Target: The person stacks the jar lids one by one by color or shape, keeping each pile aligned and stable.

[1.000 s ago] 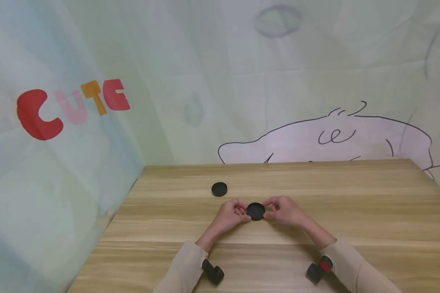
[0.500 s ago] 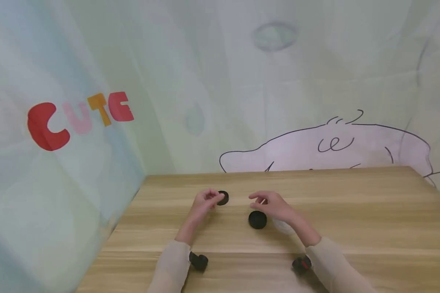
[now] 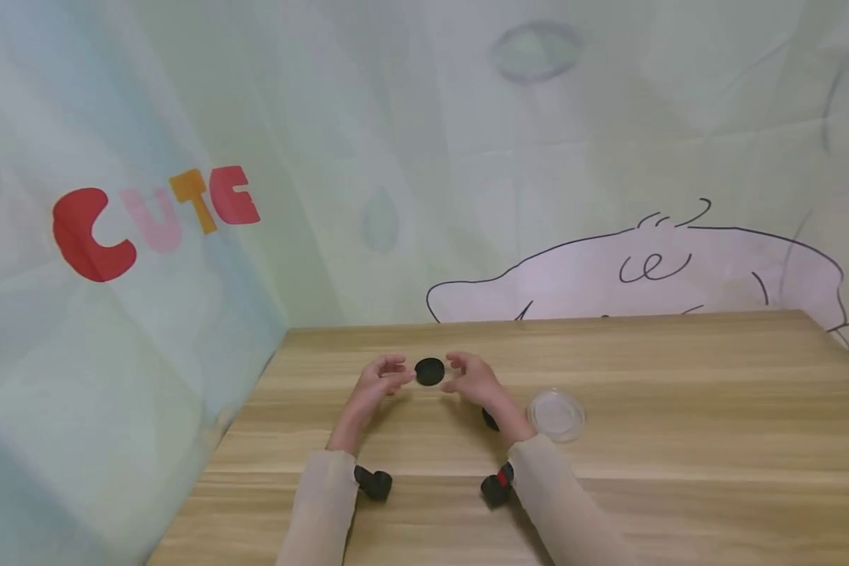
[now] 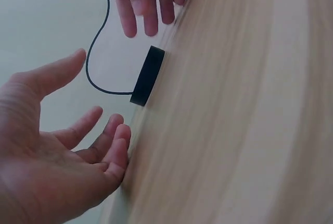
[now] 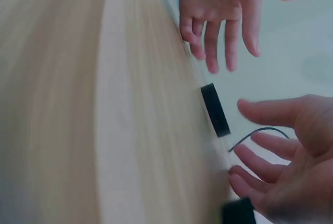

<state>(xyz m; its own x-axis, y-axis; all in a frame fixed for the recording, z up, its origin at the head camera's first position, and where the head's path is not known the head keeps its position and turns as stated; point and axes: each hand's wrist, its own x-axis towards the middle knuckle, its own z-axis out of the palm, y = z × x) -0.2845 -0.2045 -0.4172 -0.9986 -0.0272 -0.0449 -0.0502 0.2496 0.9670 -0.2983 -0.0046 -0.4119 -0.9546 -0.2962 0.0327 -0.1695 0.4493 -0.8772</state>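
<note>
A round, shallow black disc with a raised rim (image 3: 429, 372) lies on the wooden table between my two hands. My left hand (image 3: 377, 384) is on its left side, fingers spread and thumb apart. From the right, my right hand (image 3: 472, 379) faces it with fingers loosely bent. Both wrist views show a gap between the fingertips and the black disc (image 4: 148, 76), which appears there edge-on as a short cylinder. Nothing is held by either hand. A second black disc (image 3: 490, 419) sits nearer to me, partly hidden by the right forearm.
A clear round plastic dish (image 3: 556, 414) rests right of the right forearm. The wooden tabletop (image 3: 679, 393) meets a printed cloth backdrop (image 3: 396, 157) at the back and left. Small black cameras (image 3: 373, 483) are strapped to both wrists.
Both hands have left the nearer black disc, which their fingertips touched, and moved left and away to the farther one. The clear dish, earlier hidden by the right arm, now shows.
</note>
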